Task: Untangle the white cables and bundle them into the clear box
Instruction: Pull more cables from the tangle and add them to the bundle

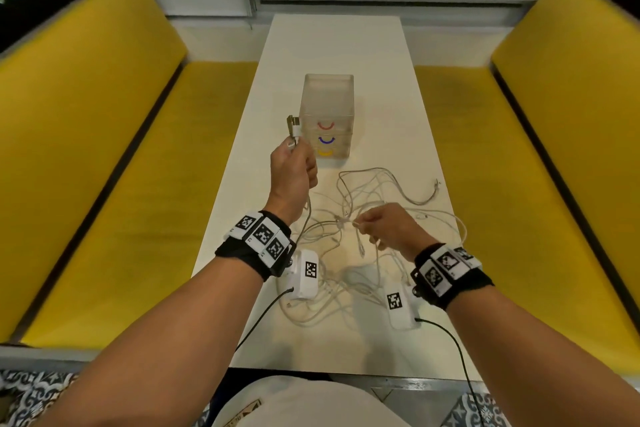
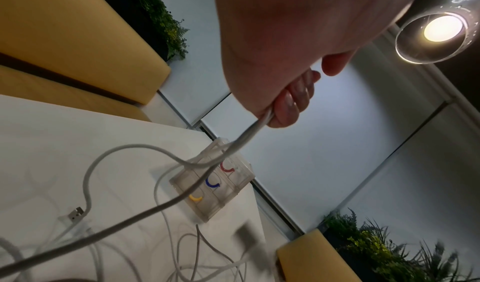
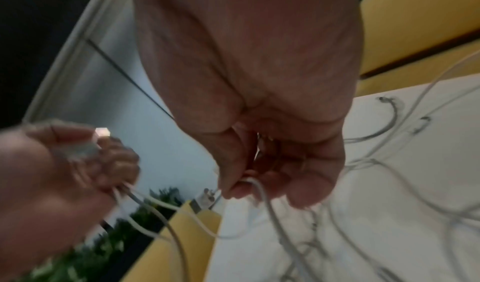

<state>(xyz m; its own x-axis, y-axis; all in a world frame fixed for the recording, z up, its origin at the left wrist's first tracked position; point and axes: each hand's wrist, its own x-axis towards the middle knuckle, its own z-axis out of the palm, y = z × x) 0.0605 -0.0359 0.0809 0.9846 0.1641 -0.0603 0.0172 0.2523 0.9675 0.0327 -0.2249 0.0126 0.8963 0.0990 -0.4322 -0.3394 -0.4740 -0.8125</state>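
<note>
- Head view: the left hand (image 1: 294,166) is raised above the left side of the surface (image 1: 381,87), its grip closed on one white cable just below the USB plug (image 1: 293,123), which points upward. The right hand (image 1: 388,225) is lower, over the middle of the surface, and pinches a strand of the white cables (image 1: 363,253). The tangle spreads from the middle to the near edge. The clear box (image 1: 327,121) stands behind the tangle, toward the far edge, and seems to hold no cable yet.
- Left wrist view: the fingers (image 2: 288,105) are curled around the cable, which hangs down to the pile; the box is behind it.
- Right wrist view: thumb and fingers (image 3: 233,186) pinch a thin cable near a connector; the picture is blurred.
- Judgement: the step is freeing one cable. It is better to pull slowly upward with the left hand while the right hand holds the knot down and feeds the loops, so that nothing tightens.
</note>
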